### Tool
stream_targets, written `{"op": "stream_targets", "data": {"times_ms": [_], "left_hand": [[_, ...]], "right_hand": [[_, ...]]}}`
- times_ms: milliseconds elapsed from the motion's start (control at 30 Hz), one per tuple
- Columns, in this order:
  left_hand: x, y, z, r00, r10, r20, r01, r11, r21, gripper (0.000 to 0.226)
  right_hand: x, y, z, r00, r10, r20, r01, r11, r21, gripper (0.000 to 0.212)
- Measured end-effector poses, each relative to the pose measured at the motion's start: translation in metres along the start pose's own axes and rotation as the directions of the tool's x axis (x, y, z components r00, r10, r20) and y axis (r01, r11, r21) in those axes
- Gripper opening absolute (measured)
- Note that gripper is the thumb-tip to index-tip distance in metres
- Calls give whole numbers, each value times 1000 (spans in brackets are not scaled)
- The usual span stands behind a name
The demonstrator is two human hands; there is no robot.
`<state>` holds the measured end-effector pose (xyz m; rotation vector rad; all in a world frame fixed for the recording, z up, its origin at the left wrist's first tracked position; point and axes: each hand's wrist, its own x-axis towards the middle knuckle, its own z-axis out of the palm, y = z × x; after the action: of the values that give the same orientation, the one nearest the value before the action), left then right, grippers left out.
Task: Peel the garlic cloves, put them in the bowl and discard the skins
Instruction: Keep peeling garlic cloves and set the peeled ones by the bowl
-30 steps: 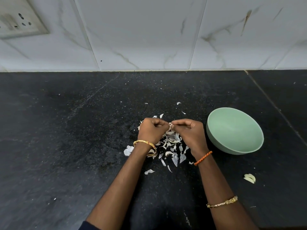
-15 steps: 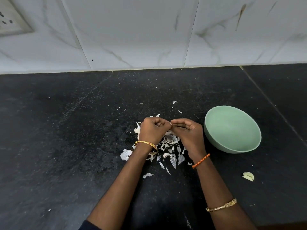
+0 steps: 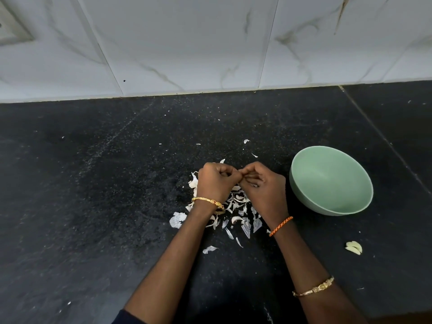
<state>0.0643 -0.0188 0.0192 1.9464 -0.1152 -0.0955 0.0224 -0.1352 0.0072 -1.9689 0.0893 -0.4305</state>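
My left hand (image 3: 216,182) and my right hand (image 3: 263,188) meet fingertip to fingertip above a heap of white garlic skins (image 3: 236,213) on the black counter. Both fists are closed around something small pinched between them; the fingers hide it, and I take it for a garlic clove. A pale green bowl (image 3: 330,183) stands just right of my right hand, tilted a little toward me, and looks empty inside. Two peeled cloves (image 3: 354,247) lie on the counter, nearer me than the bowl and to its right.
The black stone counter (image 3: 93,206) runs back to a white marble-tiled wall (image 3: 210,43). Stray skin flakes (image 3: 246,141) lie beyond the hands. A seam in the counter (image 3: 383,141) runs diagonally right of the bowl. A wall socket plate (image 3: 11,33) sits at the top left.
The hands stay together over the skins, with the fingers shifting slightly. The view has drifted, so the scene sits a little lower and more to the left than before.
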Motion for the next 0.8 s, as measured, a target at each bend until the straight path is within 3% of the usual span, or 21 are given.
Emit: {"op": "stream_targets", "data": {"times_ms": [400, 533, 700, 800], "left_hand": [[-6, 2, 11, 996, 26, -88, -30, 998, -50, 16], [-7, 1, 11, 994, -69, -85, 58, 990, -127, 8], [-9, 1, 4, 990, -133, -50, 118, 967, -224, 22], [-9, 3, -4, 982, -190, -9, 181, 950, -254, 13]], "right_hand": [[-3, 6, 1, 997, -18, -69, 21, 999, 45, 11], [-4, 6, 2, 997, 11, -72, -3, 994, 108, 11], [-4, -2, 0, 998, 49, -43, -40, 981, 188, 12], [-3, -3, -1, 998, 52, -24, -46, 973, 227, 13]]}}
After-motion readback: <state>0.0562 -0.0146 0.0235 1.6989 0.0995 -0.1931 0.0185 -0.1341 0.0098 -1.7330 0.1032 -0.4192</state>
